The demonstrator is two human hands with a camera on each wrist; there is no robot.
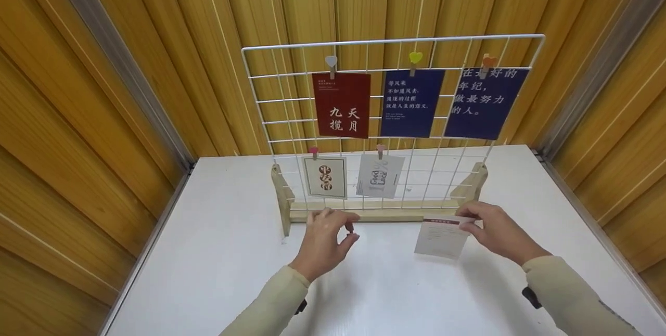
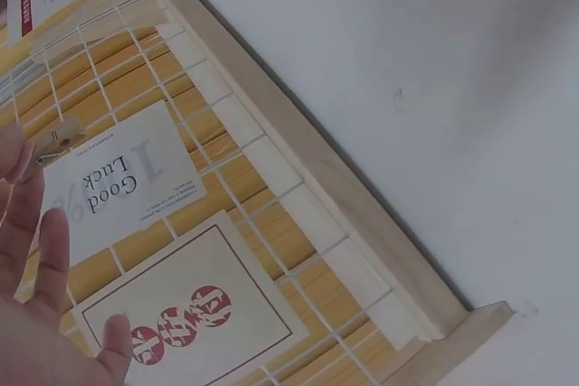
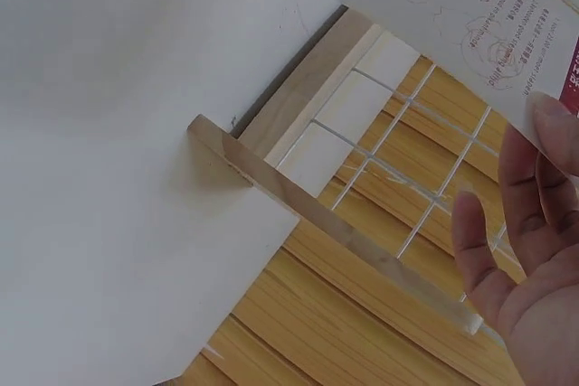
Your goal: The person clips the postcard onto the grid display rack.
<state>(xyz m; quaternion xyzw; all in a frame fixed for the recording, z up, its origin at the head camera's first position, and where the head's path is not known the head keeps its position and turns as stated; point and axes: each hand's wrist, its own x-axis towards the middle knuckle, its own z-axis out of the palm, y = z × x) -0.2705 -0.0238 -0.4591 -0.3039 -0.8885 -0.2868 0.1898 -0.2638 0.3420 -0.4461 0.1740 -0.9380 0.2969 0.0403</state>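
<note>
My right hand pinches a white card by its upper right corner, in front of the rack's lower right. The card has a dark red band and small lines of text; a faint line drawing shows on it in the right wrist view. My left hand is bent in front of the rack's lower left. In the left wrist view its fingertips pinch a small wooden clothespin. Just beyond it on the white wire grid rack hang the "Good Luck" card and a bordered card with red circles.
Higher on the grid hang a red card, a blue card and another blue card, under heart-topped clips. Wooden feet support the rack on a white table. Wood-patterned panels enclose it.
</note>
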